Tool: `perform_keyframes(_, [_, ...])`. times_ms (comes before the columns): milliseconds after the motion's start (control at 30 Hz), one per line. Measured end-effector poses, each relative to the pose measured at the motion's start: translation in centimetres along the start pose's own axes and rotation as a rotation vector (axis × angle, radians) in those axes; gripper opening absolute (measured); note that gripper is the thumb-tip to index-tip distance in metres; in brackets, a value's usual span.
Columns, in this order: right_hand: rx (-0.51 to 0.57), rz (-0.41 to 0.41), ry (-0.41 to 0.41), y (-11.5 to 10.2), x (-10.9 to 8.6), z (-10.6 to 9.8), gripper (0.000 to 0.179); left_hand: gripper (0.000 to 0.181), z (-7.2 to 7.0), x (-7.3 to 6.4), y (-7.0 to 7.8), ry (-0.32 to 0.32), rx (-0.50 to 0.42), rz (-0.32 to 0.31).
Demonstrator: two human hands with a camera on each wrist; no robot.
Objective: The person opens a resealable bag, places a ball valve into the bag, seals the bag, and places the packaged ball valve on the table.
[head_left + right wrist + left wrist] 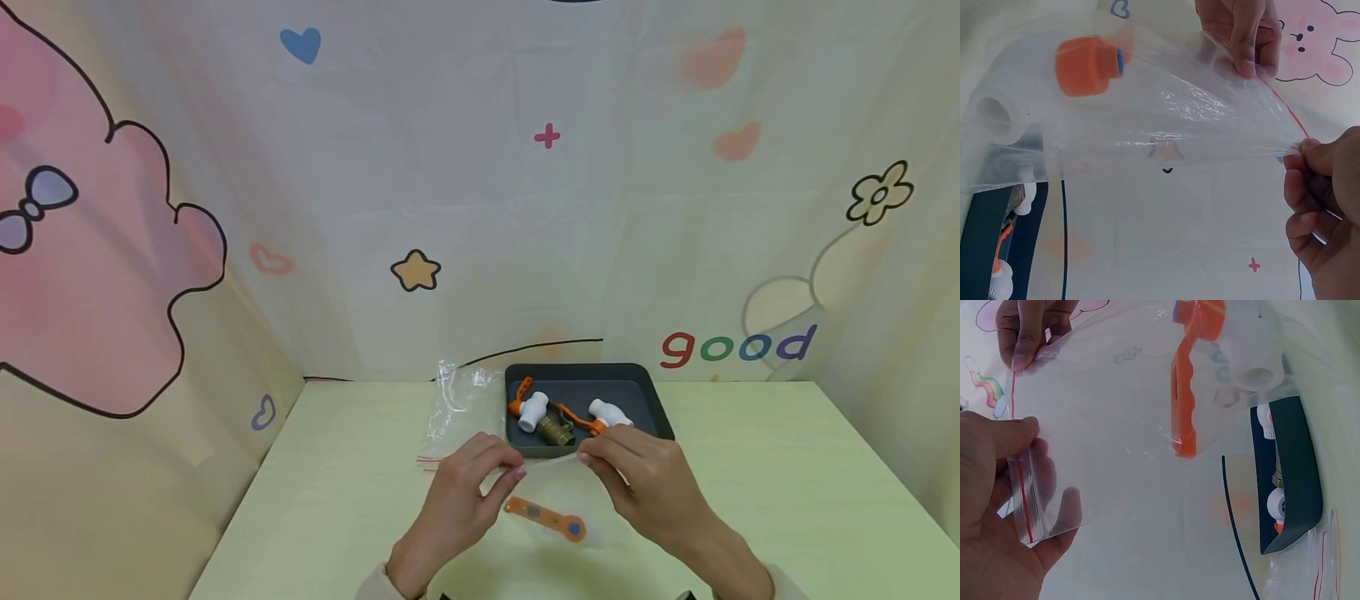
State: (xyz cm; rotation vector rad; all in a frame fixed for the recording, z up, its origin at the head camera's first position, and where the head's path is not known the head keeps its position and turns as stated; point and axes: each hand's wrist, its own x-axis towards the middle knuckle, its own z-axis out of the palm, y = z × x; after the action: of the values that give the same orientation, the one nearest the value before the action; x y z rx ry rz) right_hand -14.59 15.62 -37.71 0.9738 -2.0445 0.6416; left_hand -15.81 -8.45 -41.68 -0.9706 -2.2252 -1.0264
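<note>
Both hands hold a clear zip bag by its red-striped opening edge, above the table. My left hand pinches one end of the strip between thumb and fingers, and my right hand pinches the other. Inside the bag, at its bottom, lies a white plastic valve with an orange handle. From the head view the handle shows below and between the hands, while the valve's white body is hardly visible through the film. The strip is stretched nearly straight between the two pinches.
Beyond the hands a dark grey tray holds white valves with orange levers and a brass-coloured fitting. Flat clear zip bags lie left of the tray. A printed curtain hangs behind the pale table.
</note>
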Motion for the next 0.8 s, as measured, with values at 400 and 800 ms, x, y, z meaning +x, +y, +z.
perform_keyframes(400, [0.015,-0.004,-0.001,-0.1,-0.2,0.3,0.036,0.004,0.3,0.3,1.1,-0.025,-0.002,-0.007])
perform_keyframes(800, [-0.020,0.015,-0.012,0.0,-0.3,0.1,0.042,0.010,-0.1,-0.1,0.9,-0.029,0.035,-0.079])
